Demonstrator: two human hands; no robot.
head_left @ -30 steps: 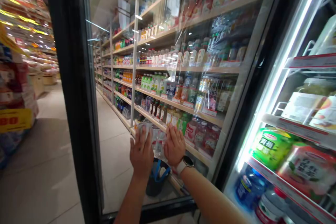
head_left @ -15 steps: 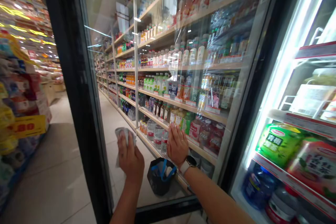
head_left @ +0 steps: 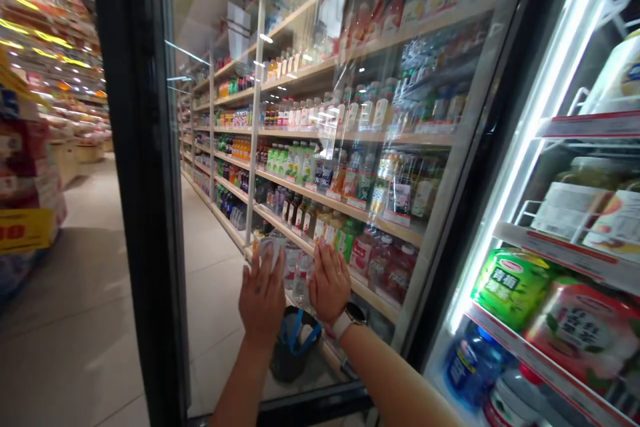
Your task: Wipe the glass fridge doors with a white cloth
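Observation:
My left hand (head_left: 263,303) presses a crumpled pale cloth (head_left: 273,250) against a glass door (head_left: 220,147) with a black frame (head_left: 145,180). My right hand (head_left: 329,283) lies flat on the same glass, a little to the right, holding nothing. A white-strapped smartwatch (head_left: 349,319) sits on my right wrist. Below my hands, beyond the glass, stands a black bucket with blue handles (head_left: 290,350). Its contents are hidden.
Beyond the glass, long wooden shelves of bottled drinks (head_left: 320,173) run along the aisle over a tiled floor (head_left: 85,293). At right, a lit refrigerated case (head_left: 515,293) holds green and red packets. A stacked goods display (head_left: 25,167) stands at far left.
My left hand has slid right along the glass with the cloth, closer to my right hand. My right hand has barely moved. The view has shifted slightly.

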